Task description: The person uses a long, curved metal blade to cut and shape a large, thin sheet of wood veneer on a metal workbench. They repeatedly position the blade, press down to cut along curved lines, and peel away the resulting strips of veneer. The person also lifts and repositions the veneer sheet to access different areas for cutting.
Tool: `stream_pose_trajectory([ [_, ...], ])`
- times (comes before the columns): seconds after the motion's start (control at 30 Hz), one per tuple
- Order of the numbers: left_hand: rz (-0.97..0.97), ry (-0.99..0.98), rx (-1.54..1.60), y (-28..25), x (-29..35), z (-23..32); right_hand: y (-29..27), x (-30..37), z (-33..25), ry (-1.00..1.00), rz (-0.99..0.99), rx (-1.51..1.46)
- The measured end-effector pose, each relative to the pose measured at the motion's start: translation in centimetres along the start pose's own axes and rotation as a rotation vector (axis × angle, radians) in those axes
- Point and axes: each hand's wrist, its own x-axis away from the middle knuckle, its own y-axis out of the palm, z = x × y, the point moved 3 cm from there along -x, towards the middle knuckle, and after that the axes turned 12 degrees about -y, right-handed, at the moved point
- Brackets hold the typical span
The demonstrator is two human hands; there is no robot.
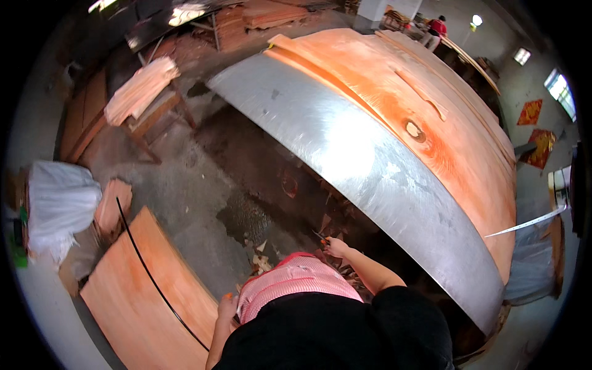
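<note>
My right hand [336, 247] is closed around a small knife [318, 235]. Its thin dark blade points up and left, and bits of orange show at the fingers. It is held over the floor, just left of the metal-topped table [345, 142]. Low at my left side, my left hand [227, 306] has curled fingers with orange at their tips; whatever they may hold is too small to make out. That hand is beside a stack of wood veneer sheets [142, 271], across which a thin black strip [152, 277] lies. A pink checked apron [296, 280] covers my front.
Large orange-brown veneer sheets [370, 74] cover the table's far side, with a knot hole and loose strips. A bench with a veneer bundle [142, 89] stands far left. Wood scraps [262, 262] litter the floor. A measuring tape [524, 222] extends at right. Another person [436, 31] works far back.
</note>
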Motion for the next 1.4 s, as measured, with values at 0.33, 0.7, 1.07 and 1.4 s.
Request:
stream_pose_trajectory([
  [0.33, -0.101, 0.427, -0.240, -5.1, -11.6, 20.8, -6.9, 4.4, 1.4, 0.332, 0.368, -0.760],
  [0.7, -0.493, 0.576, 0.127, -4.9, -26.0, 46.4, -21.6, -8.4, -3.0, 0.337, 0.570, -0.979],
  [1.07, -1.013, 0.489, 0.337, -0.3, -26.6, 81.1, -24.3, -6.6, -3.2, 0.486, 0.897, -1.205],
  [1.4, -0.853, 0.000, 0.962, 9.6, -29.9, 96.9, -26.7, -4.7, 5.3, 0.512, 1.099, -1.195],
])
